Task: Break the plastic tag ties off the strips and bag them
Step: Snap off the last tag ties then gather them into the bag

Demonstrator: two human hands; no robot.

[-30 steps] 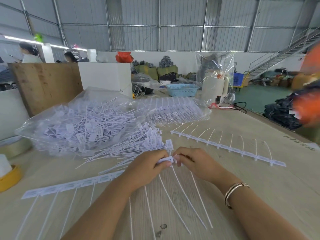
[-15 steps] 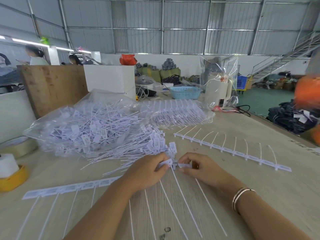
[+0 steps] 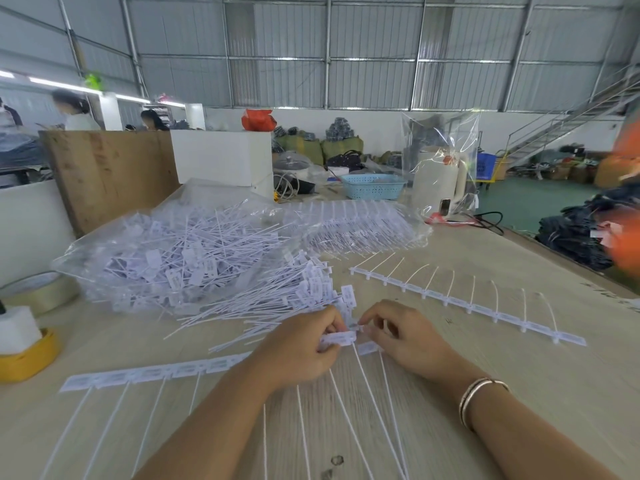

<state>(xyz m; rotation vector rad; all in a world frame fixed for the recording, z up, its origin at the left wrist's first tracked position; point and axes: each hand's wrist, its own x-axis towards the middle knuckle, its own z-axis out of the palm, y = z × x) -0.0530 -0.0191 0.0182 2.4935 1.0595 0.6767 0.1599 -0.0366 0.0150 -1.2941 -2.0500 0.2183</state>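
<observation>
Both hands meet at the middle of the pale wooden worktable: the left hand has its fingers curled round the end tag of a long white plastic strip of tag ties, pinching the tag's rectangular head, while the right hand, with thin metal bangles on the wrist, pinches a neighbouring small white tag just beside it, the two tags nearly touching. That strip runs leftward from the left hand, its thin tails lying toward the near table edge. Just behind the hands lies a loose heap of separated white tag ties, spilling from the mouth of a clear plastic bag of ties. To the right, well apart from the hands, a second white strip with curved tails lies diagonally on the table. Beyond the heap sits another clear bag holding unbroken strips. At the left edge are a yellow holder with a white roll and a roll of clear tape. Printing on the tag heads is too blurred to read. Farther back stand a light blue plastic basket, a white box and a brown wooden board.
</observation>
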